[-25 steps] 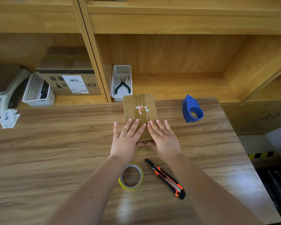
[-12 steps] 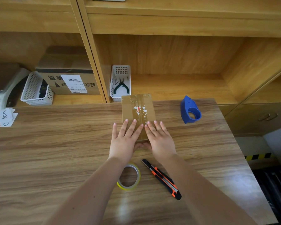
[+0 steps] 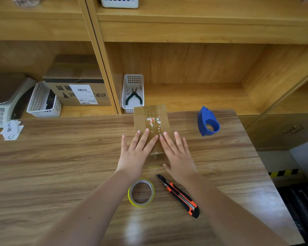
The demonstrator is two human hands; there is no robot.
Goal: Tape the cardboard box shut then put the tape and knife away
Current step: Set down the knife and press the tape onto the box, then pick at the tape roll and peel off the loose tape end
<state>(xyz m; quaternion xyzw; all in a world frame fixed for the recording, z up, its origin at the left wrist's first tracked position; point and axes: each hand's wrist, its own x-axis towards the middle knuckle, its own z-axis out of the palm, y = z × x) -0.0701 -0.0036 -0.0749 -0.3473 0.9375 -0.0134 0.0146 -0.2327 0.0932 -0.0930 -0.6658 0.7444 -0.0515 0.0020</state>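
**A:** What were the hands doing?

**B:** Both lay flat and fully open, fingers spread, palms down. The left hand (image 3: 135,153) and the right hand (image 3: 178,157) pressed side by side on the near end of the small brown cardboard box (image 3: 150,121), gripping nothing. The box stretched away from the fingertips on the wood-grain counter (image 3: 60,166), with clear tape along its top and scraps of a torn label just beyond the fingers.

**A:** And the tape and knife?

**B:** Both lay behind the hands, between the forearms. The yellow-edged roll of clear tape (image 3: 141,192) was flat on the counter just behind the left wrist. The orange and black utility knife (image 3: 179,196) lay just beside it, under the right wrist, its blade end towards the hands.

**A:** How would they handle, do you think?

**B:** The box looked light and fairly stiff, though its flaps might give under a hard press. The roll seemed light and rigid, best pinched across its rim or hooked through the hole. I would take the knife by the middle of its handle; I could not tell whether the blade was out.

**A:** Anything farther off?

**B:** To the right of the right hand stood a blue plastic tape dispenser (image 3: 208,122). Beyond the box, on the shelf, a white slotted basket (image 3: 132,107) held green-handled pliers (image 3: 134,96).
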